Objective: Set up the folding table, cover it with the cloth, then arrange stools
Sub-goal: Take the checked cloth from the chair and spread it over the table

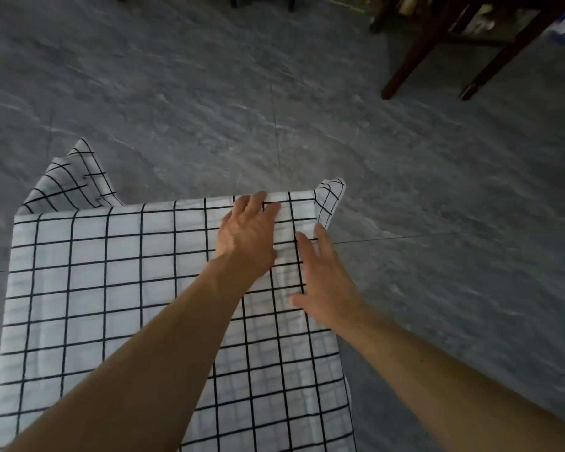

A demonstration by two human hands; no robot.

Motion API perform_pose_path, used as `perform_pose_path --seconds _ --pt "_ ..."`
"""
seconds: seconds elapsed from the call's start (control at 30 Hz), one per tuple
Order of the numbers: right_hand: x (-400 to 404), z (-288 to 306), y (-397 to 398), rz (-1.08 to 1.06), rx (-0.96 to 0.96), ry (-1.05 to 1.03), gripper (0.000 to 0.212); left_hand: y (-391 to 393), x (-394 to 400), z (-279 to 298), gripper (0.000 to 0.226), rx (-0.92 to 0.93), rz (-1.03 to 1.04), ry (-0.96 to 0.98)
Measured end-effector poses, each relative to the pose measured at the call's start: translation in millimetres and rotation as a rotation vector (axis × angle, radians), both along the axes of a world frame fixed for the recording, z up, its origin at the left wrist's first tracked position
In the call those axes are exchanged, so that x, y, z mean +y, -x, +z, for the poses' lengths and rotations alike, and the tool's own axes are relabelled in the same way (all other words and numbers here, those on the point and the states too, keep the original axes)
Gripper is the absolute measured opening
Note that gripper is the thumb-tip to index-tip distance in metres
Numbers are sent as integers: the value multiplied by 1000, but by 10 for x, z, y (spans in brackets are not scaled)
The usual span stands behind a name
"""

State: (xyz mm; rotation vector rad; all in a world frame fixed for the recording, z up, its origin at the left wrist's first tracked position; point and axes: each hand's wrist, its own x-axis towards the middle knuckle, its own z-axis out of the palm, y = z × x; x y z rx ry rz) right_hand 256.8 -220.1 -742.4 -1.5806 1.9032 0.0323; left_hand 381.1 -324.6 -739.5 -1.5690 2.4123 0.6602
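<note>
A white cloth with a black grid pattern [111, 288] lies spread over the folding table, which is wholly hidden under it. Two cloth corners hang off the far edge, one at the far left [72, 181] and one at the far right [331, 194]. My left hand [248, 236] rests flat on the cloth near the far right edge, fingers straight and reaching the edge. My right hand [323, 278] lies flat on the cloth just right of it, close to the right edge, fingers straight. No stools can be seen.
Dark grey stone-pattern floor tiles [274, 93] surround the table on all sides. Dark wooden furniture legs [415, 53] stand at the far right. More dark legs show at the top edge [261, 1].
</note>
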Motion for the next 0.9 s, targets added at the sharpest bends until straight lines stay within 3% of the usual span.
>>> perform_pose_path --seconds 0.1,0.37,0.5,0.67,0.77,0.9 --pt "-165 -30 69 5 -50 -62 127 -9 -6 -15 89 4 10 -28" --pt "-803 -58 324 -104 -193 12 80 -7 0 -29 90 57 42 0" --pt "-975 -80 391 -207 -263 -54 70 -11 11 -33 90 73 52 -5" --pt "-1080 -81 438 -236 -169 -8 59 -20 -4 -39 90 78 43 -14" --pt "-1048 -30 464 -205 -93 -27 77 -24 1 -33 90 79 34 -3" --pt "-894 68 282 72 78 259 84 -32 6 -31 88 79 24 18"
